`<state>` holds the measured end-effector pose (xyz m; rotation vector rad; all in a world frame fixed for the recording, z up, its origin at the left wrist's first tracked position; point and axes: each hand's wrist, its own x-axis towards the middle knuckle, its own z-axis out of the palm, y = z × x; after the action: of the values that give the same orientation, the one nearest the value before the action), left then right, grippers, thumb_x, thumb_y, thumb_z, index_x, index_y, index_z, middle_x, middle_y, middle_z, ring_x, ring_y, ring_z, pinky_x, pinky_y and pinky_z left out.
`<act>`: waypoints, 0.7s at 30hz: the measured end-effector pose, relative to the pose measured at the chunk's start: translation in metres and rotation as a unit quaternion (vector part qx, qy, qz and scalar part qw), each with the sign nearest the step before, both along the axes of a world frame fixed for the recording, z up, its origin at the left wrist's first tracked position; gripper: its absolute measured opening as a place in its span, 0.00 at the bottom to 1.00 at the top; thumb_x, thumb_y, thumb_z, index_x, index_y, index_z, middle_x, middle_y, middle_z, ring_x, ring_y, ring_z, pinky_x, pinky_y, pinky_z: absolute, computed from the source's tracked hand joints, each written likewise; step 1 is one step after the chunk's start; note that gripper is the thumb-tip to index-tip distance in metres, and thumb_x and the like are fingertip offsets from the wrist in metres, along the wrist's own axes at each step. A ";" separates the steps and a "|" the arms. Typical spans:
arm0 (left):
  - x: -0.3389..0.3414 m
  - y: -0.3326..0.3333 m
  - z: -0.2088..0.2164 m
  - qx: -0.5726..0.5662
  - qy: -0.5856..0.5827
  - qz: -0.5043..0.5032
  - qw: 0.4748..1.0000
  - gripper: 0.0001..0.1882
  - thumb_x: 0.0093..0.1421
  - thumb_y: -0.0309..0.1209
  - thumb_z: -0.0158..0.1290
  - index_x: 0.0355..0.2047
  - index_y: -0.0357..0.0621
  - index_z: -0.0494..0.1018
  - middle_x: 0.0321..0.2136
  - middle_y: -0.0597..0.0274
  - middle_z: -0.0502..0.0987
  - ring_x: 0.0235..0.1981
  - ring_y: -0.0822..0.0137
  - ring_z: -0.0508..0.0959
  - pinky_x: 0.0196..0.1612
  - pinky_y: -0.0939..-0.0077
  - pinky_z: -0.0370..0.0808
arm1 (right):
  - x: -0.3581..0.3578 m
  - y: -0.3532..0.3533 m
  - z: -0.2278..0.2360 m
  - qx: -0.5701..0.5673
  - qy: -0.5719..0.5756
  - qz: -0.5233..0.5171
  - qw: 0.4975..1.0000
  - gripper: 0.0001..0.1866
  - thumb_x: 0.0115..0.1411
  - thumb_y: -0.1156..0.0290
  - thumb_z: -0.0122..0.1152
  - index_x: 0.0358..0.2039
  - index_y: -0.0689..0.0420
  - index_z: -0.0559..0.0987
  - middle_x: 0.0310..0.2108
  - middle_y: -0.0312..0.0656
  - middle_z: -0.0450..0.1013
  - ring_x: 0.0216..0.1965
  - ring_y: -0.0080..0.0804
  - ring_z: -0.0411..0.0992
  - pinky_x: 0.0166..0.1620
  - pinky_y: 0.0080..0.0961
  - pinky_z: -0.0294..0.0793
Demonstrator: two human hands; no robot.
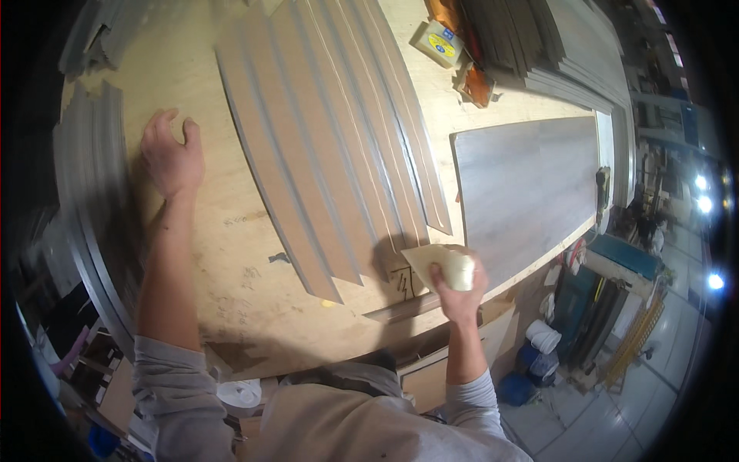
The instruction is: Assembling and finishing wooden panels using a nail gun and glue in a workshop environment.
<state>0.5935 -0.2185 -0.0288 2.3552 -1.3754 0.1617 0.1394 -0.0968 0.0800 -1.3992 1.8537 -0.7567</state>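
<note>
My right hand is wrapped round a whitish squeeze glue bottle, its narrow tip pointing left toward the near ends of several long brown strips. These strips lie side by side on the wooden table, with grey bands between them. Thin pale lines of glue run lengthwise along the strips on the right. To the left of the strips, my left hand holds nothing, its thumb apart from loosely bent fingers. Whether it touches the tabletop I cannot tell.
A grey flat panel lies on the right. Behind it are stacked grey boards, a small box with a yellow label and an orange-brown piece. Long grey strips are piled along the left edge. Buckets stand below, right.
</note>
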 end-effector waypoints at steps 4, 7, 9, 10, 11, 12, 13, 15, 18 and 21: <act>0.014 0.003 -0.003 -0.040 -0.026 -0.023 0.999 0.19 0.60 0.42 0.54 0.49 0.50 0.74 0.55 0.56 0.73 0.58 0.51 0.70 0.60 0.51 0.65 | 0.015 -0.049 0.005 -0.005 -0.331 -0.136 0.934 0.34 0.56 0.52 0.71 0.54 0.66 0.75 0.46 0.46 0.75 0.47 0.33 0.75 0.52 0.30 0.75; 0.008 0.003 0.002 -0.032 -0.021 -0.024 0.999 0.19 0.59 0.40 0.55 0.49 0.49 0.74 0.54 0.56 0.72 0.59 0.52 0.69 0.60 0.52 0.63 | 0.058 -0.111 0.006 -0.009 -0.355 -0.112 0.928 0.32 0.58 0.55 0.68 0.54 0.66 0.75 0.47 0.45 0.75 0.47 0.32 0.74 0.52 0.29 0.74; -0.003 0.003 0.004 -0.032 -0.025 -0.010 0.999 0.18 0.59 0.39 0.55 0.49 0.49 0.73 0.54 0.56 0.72 0.59 0.52 0.68 0.60 0.53 0.62 | 0.087 -0.152 -0.002 -0.017 -0.258 -0.063 0.964 0.23 0.60 0.61 0.65 0.51 0.65 0.78 0.44 0.42 0.77 0.44 0.30 0.74 0.49 0.29 0.73; -0.007 0.004 0.002 -0.021 -0.022 -0.004 1.000 0.18 0.59 0.38 0.55 0.49 0.49 0.73 0.54 0.57 0.71 0.60 0.53 0.67 0.61 0.53 0.61 | 0.108 -0.172 -0.004 -0.024 -0.225 -0.025 0.974 0.21 0.60 0.61 0.67 0.48 0.64 0.79 0.41 0.41 0.78 0.42 0.29 0.74 0.48 0.29 0.73; -0.007 0.005 0.007 -0.027 -0.032 0.007 0.999 0.18 0.59 0.38 0.55 0.49 0.49 0.73 0.54 0.57 0.71 0.60 0.53 0.67 0.61 0.53 0.61 | 0.131 -0.191 0.001 -0.033 -0.193 0.012 0.981 0.19 0.59 0.62 0.68 0.45 0.63 0.81 0.38 0.40 0.79 0.40 0.29 0.74 0.47 0.28 0.73; -0.005 0.005 0.011 -0.026 -0.018 0.003 0.999 0.18 0.59 0.37 0.55 0.50 0.49 0.72 0.54 0.57 0.70 0.60 0.53 0.66 0.62 0.54 0.59 | 0.150 -0.211 -0.004 -0.036 -0.203 0.023 0.978 0.19 0.59 0.62 0.68 0.45 0.63 0.81 0.38 0.40 0.79 0.40 0.29 0.74 0.47 0.28 0.73; -0.006 0.004 0.015 -0.025 0.001 -0.003 1.000 0.19 0.59 0.37 0.55 0.50 0.50 0.71 0.55 0.57 0.69 0.61 0.54 0.65 0.63 0.54 0.58 | 0.166 -0.230 -0.009 -0.059 -0.184 0.048 0.980 0.19 0.58 0.61 0.70 0.43 0.63 0.81 0.36 0.40 0.79 0.39 0.28 0.75 0.46 0.29 0.74; -0.010 0.001 0.021 -0.024 0.007 0.000 1.000 0.19 0.59 0.36 0.55 0.50 0.49 0.71 0.55 0.57 0.69 0.61 0.54 0.65 0.63 0.54 0.58 | 0.193 -0.261 -0.012 -0.084 -0.164 0.076 0.980 0.19 0.56 0.61 0.71 0.41 0.62 0.82 0.35 0.40 0.80 0.38 0.28 0.76 0.46 0.29 0.74; -0.007 0.001 0.025 -0.016 0.015 0.003 1.000 0.19 0.59 0.34 0.55 0.51 0.49 0.70 0.56 0.57 0.68 0.61 0.54 0.64 0.63 0.55 0.57 | 0.227 -0.295 -0.016 -0.127 -0.083 0.112 0.982 0.20 0.58 0.58 0.71 0.40 0.63 0.82 0.34 0.41 0.80 0.38 0.26 0.76 0.45 0.26 0.74; -0.007 -0.001 0.028 -0.015 0.024 0.004 1.000 0.19 0.59 0.33 0.55 0.51 0.49 0.70 0.56 0.57 0.68 0.61 0.54 0.64 0.63 0.55 0.57 | 0.239 -0.320 -0.031 -0.155 -0.050 0.094 0.982 0.20 0.57 0.58 0.72 0.40 0.63 0.83 0.34 0.40 0.81 0.38 0.26 0.77 0.45 0.26 0.74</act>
<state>0.5866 -0.2193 -0.0006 2.3252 -1.3328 0.1261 0.3788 -0.4173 0.0490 -1.6698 1.5460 -1.0298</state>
